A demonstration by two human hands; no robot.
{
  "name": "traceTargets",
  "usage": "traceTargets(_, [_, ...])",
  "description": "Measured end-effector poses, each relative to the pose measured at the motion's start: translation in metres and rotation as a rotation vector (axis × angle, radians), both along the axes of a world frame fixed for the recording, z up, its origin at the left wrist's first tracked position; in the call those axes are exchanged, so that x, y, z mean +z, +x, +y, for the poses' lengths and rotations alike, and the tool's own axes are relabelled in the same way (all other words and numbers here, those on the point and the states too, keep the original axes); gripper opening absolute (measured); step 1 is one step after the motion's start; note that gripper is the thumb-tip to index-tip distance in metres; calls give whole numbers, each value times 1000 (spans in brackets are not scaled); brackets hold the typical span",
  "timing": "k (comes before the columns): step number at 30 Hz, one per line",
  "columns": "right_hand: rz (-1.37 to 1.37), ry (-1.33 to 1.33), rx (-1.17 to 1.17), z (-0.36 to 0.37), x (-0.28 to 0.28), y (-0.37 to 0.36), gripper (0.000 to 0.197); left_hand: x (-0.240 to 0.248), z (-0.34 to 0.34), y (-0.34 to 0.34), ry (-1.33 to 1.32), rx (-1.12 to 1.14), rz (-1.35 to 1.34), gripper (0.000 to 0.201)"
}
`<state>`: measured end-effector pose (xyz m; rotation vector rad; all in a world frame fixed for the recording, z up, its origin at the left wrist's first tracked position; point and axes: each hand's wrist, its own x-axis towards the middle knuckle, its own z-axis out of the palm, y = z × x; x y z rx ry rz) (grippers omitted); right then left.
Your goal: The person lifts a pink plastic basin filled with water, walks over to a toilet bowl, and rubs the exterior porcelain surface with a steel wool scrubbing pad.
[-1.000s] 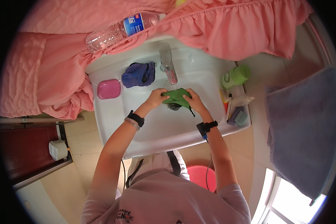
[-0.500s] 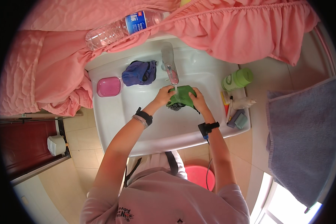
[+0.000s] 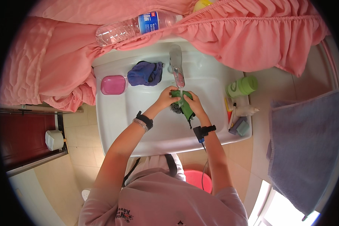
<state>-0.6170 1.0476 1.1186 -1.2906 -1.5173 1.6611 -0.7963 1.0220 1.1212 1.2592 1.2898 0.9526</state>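
Under the faucet (image 3: 176,62), a green cloth piece (image 3: 187,110) with a dark cord or strap at its lower end is gripped by both hands. A thin stream of water runs onto it. My left hand (image 3: 167,98) pinches its left side and my right hand (image 3: 195,104) its right side, the fingertips close together. A dark grey, fuzzy-looking patch (image 3: 176,108) shows below my left fingers; whether it belongs to the cloth I cannot tell. Behind, on the white sink's (image 3: 158,132) ledge, lies a crumpled purple-blue cloth piece (image 3: 144,73) with black edging.
A pink soap dish (image 3: 113,85) stands on the left ledge. On the right rim are a green bottle (image 3: 242,86), a tube, a toothbrush-like stick and a teal block (image 3: 243,128). A plastic bottle (image 3: 128,30) lies on pink fabric (image 3: 248,41) behind. A grey towel (image 3: 305,147) hangs right.
Both hands have drawn closer together, bunching the green cloth, which was spread wider. Its lower end now hangs down between them and to the right. The whole view has shifted slightly.
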Motion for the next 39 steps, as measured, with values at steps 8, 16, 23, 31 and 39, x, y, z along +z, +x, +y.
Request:
traceTargets(8, [164, -253, -120, -7, 25, -10, 22, -49, -27, -14, -21, 30, 67, 46])
traceTargets(16, [227, -263, -197, -15, 34, -7, 25, -29, -26, -8, -108, 138, 368, 12])
traceTargets(23, [117, -150, -269, -15, 33, 16, 27, -33, -31, -4, -269, 240, -5, 16])
traceTargets(31, [34, -78, -390, -14, 45, 38, 29, -51, -21, 1, -408, 308, -395, 13])
traceTargets(39, [33, -43, -439, -20, 43, 52, 31, -39, -10, 17, -641, 194, -468, 15])
